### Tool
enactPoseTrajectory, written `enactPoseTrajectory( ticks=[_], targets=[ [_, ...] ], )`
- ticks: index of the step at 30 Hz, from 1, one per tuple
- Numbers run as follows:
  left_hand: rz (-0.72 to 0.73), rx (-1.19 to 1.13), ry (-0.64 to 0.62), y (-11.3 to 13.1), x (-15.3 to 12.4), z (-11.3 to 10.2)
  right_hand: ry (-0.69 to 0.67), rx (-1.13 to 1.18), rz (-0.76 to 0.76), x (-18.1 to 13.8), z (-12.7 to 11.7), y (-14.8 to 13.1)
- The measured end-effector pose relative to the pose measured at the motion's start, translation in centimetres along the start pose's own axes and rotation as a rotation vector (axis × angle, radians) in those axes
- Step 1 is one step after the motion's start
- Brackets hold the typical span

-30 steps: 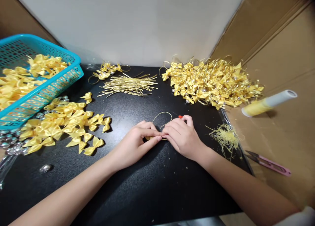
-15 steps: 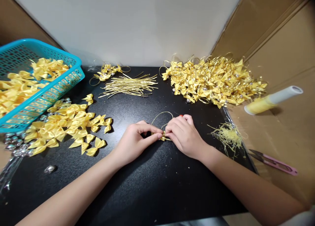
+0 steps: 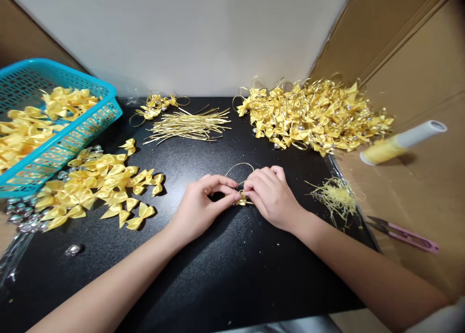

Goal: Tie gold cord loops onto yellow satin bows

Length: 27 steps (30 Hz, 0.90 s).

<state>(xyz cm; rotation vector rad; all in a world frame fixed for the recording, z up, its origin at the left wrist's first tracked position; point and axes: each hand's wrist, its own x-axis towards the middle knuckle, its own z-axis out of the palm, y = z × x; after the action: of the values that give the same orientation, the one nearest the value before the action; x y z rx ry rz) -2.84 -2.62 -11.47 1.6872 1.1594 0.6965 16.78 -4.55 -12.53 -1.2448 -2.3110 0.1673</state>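
Note:
At the middle of the black table, my left hand pinches a small yellow ribbon bow between thumb and fingers. My right hand is closed at the bow's other side, its fingertips on the thin gold cord. A loop of that cord arches up behind the fingertips. The fingers hide most of the bow and the place where cord and bow meet. To the left of my left hand lie several loose yellow bows.
A blue basket of bows stands left, with silver bells below it. One bell lies apart. Cut gold cords and a heap of corded bows lie behind. Right are cord scraps, pink snips and a tube.
My left index finger has lifted off the thumb, so the left fingers are a little more apart. My right hand stays almost in place. The whole view has shifted slightly.

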Motion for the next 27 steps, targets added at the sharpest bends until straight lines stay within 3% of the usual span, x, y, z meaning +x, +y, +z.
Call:
enactPoseTrajectory(
  ticks=[7,21,27],
  targets=[
    [0.06,0.141,0.037,0.4,-0.1,0.0,0.046,0.03,0.012,0.0,0.1,0.0],
    [0.322,0.426,0.082,0.7,0.8,0.1,0.053,0.031,0.037,0.0,0.0,0.0],
    [0.386,0.435,0.096,0.7,1.2,0.0,0.067,0.037,0.055,0.1,0.1,0.1]
  ],
)
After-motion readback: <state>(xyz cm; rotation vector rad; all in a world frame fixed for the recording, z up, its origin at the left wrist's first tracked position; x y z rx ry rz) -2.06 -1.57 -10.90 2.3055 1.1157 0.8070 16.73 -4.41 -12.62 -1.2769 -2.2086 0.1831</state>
